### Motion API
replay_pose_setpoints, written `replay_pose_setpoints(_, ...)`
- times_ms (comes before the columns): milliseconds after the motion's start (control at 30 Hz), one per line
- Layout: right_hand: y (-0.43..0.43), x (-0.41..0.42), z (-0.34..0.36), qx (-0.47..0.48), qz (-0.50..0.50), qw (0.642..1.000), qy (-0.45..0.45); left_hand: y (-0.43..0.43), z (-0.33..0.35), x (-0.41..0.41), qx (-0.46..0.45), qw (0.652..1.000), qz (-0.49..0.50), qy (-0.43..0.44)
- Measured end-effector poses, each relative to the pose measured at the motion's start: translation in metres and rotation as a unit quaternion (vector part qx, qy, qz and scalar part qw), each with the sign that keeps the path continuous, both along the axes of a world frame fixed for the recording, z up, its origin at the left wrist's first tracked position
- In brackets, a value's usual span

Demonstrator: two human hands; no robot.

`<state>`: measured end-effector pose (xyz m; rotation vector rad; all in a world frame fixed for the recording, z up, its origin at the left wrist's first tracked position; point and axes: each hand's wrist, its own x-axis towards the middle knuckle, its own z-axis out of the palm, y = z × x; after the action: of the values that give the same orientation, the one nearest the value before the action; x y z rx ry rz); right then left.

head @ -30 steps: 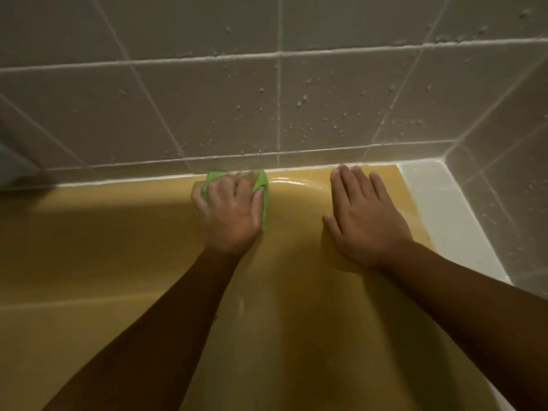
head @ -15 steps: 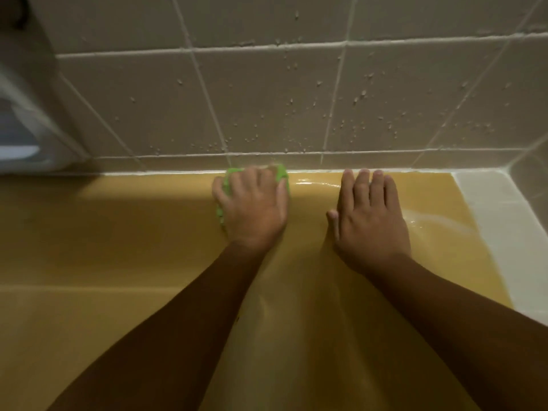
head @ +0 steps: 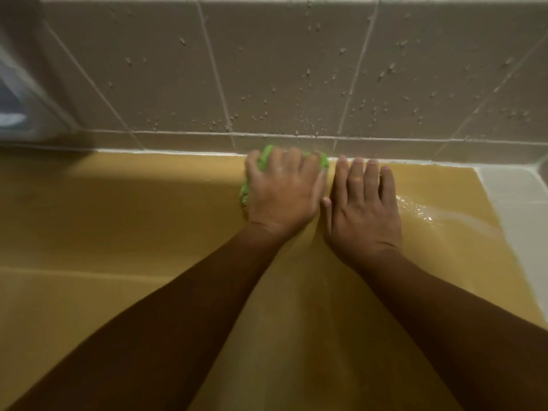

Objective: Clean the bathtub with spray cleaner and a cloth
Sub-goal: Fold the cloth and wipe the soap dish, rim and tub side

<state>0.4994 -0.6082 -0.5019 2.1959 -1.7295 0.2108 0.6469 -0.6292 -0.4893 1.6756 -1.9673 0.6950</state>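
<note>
The yellow bathtub (head: 124, 209) fills the lower view, its far rim meeting the tiled wall. A green cloth (head: 264, 158) lies on that rim, mostly hidden under my left hand (head: 283, 192), whose curled fingers grip and press it against the tub near the caulk line. My right hand (head: 363, 209) lies flat, fingers straight, on the tub surface just right of the left hand, almost touching it. A wet glossy patch (head: 421, 212) shines to the right of my right hand. No spray bottle is in view.
Beige wall tiles (head: 281, 75) speckled with droplets rise behind the rim. A white ledge (head: 516, 197) borders the tub at the right corner. A pale blurred fixture (head: 17, 108) sits at the far left.
My left hand with the cloth has slid right along the rim, closing the gap to my right hand. The view has shifted leftward, showing more of the left fixture.
</note>
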Motion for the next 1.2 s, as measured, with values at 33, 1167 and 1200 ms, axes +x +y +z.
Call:
replay_pose_setpoints(33, 0.000, -0.001, -0.001, -0.004, 0.002, 1.000, 0.000, -0.001, 0.002, -0.002, 0.003, 0.999, -0.050, -0.019)
replay_pose_setpoints(1167, -0.021, 0.057, -0.046, -0.183, 0.056, 0.980, -0.063, 0.011, -0.013, 0.152, -0.035, 0.991, 0.100, 0.086)
replay_pose_setpoints(1200, -0.023, 0.062, -0.048, -0.190, 0.059, 0.978, -0.068, 0.006, -0.013, 0.129, -0.043, 0.990, 0.115, 0.070)
